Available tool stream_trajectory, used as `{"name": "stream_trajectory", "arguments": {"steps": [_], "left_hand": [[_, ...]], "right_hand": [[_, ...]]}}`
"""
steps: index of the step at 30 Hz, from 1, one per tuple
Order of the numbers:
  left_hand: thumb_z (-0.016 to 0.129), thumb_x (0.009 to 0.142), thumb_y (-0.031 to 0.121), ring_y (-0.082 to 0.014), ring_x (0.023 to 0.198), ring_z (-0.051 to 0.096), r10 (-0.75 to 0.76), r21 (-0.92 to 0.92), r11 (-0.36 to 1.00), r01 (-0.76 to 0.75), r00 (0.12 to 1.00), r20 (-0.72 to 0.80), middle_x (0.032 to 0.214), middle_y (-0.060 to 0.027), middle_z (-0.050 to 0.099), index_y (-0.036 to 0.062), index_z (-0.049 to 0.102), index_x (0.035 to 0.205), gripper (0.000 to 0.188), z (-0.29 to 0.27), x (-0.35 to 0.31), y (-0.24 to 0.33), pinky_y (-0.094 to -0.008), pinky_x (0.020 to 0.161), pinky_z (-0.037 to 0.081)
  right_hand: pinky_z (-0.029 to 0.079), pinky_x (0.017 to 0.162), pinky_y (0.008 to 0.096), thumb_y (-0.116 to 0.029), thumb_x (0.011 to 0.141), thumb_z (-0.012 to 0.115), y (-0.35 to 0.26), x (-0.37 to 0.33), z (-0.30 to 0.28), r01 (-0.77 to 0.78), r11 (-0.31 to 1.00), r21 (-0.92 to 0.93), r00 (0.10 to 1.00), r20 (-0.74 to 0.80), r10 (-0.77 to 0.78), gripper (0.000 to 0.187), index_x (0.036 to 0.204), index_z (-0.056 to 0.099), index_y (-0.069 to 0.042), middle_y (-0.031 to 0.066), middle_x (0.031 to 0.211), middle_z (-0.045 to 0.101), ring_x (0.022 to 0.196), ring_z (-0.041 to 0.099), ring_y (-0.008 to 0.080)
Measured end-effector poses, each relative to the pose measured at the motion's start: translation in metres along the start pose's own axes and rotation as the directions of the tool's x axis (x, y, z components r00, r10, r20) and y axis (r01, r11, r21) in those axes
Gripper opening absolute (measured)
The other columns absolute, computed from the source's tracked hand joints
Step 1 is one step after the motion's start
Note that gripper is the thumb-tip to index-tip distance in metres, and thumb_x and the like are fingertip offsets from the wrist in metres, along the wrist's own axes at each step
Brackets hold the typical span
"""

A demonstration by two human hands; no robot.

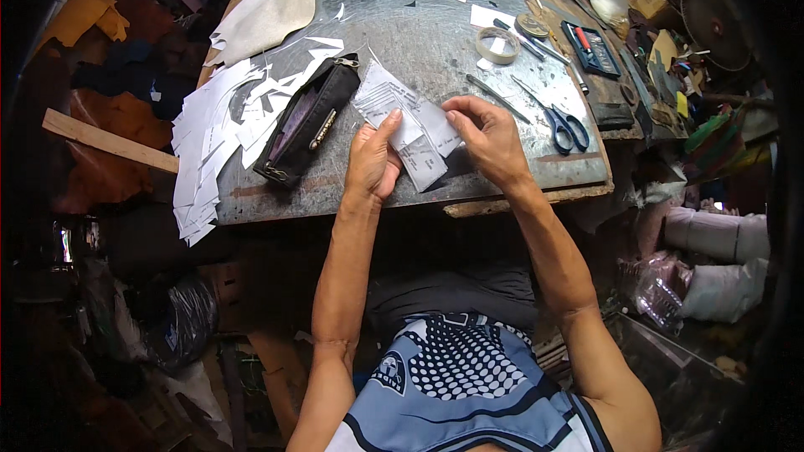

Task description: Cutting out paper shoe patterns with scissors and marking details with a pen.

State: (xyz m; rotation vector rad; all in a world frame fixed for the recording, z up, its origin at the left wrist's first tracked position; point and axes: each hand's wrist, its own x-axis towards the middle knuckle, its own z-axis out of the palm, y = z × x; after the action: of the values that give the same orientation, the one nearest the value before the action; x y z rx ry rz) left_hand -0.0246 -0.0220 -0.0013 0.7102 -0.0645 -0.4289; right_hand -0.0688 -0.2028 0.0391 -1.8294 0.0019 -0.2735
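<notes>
Over the table's front edge, my left hand [374, 157] grips a stack of cut paper pieces [389, 100], its thumb pressed on top. The pieces are white with printed marks and fan out to the upper left. My right hand [490, 138] pinches the right edge of one paper piece [439, 124] from that stack between thumb and fingers. Just left of the stack lies a black zippered pouch [311, 117], its zip undone and a purplish lining showing. Blue-handled scissors [565, 128] rest on the table to the right of my right hand.
White paper scraps [209, 134] hang over the table's [402, 17] left edge. A tape roll [497, 45], a dark pen-like tool [498, 99] and a small blue tray [591, 48] lie to the right. Beige sheet material [268, 17] sits at the back left. A wooden plank [109, 141] juts in from the left.
</notes>
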Motion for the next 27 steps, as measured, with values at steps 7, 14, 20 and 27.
{"name": "stream_trajectory", "arguments": {"steps": [7,14,20,27], "left_hand": [[0.061,0.099,0.013,-0.0193,0.102,0.068,0.034,0.092,0.995,-0.03,0.998,-0.048,0.114,-0.0117,0.069,-0.0007,0.06,0.12,0.025,-0.009,0.001,0.007,-0.0357,0.092,0.054],[0.058,0.1,0.013,-0.0192,0.099,0.069,0.07,0.025,0.997,-0.068,0.995,-0.072,0.113,-0.012,0.069,-0.0015,0.059,0.121,0.025,0.002,0.003,-0.001,-0.0353,0.09,0.056],[0.055,0.101,0.012,-0.0196,0.098,0.068,0.079,0.009,0.997,-0.079,0.994,-0.08,0.11,-0.0116,0.069,-0.0014,0.057,0.12,0.024,0.005,0.002,0.001,-0.0357,0.09,0.056],[0.054,0.101,0.012,-0.0196,0.102,0.067,0.089,-0.012,0.996,-0.091,0.99,-0.112,0.114,-0.0121,0.067,-0.0011,0.055,0.121,0.025,0.008,0.0,0.003,-0.0356,0.091,0.055]], "right_hand": [[0.052,0.073,0.0269,-0.009,0.095,0.061,0.001,0.012,-0.016,-0.034,0.999,-0.021,0.999,0.032,0.034,0.02,0.107,0.07,0.003,0.0079,0.09,0.071,0.081,0.063,0.0119],[0.05,0.072,0.0245,-0.009,0.094,0.064,0.002,-0.003,-0.01,-0.116,0.991,0.06,0.981,0.162,0.104,0.026,0.116,0.067,0.004,0.0052,0.091,0.069,0.082,0.06,0.0092],[0.05,0.072,0.0247,-0.01,0.093,0.065,-0.001,-0.002,0.003,-0.12,0.989,0.09,0.98,0.169,0.103,0.028,0.117,0.066,0.005,0.0047,0.09,0.068,0.081,0.06,0.009],[0.051,0.074,0.0263,-0.01,0.093,0.065,0.003,-0.003,0.001,-0.105,0.991,0.086,0.985,0.148,0.092,0.029,0.117,0.065,0.005,0.006,0.093,0.068,0.084,0.061,0.0101]]}}
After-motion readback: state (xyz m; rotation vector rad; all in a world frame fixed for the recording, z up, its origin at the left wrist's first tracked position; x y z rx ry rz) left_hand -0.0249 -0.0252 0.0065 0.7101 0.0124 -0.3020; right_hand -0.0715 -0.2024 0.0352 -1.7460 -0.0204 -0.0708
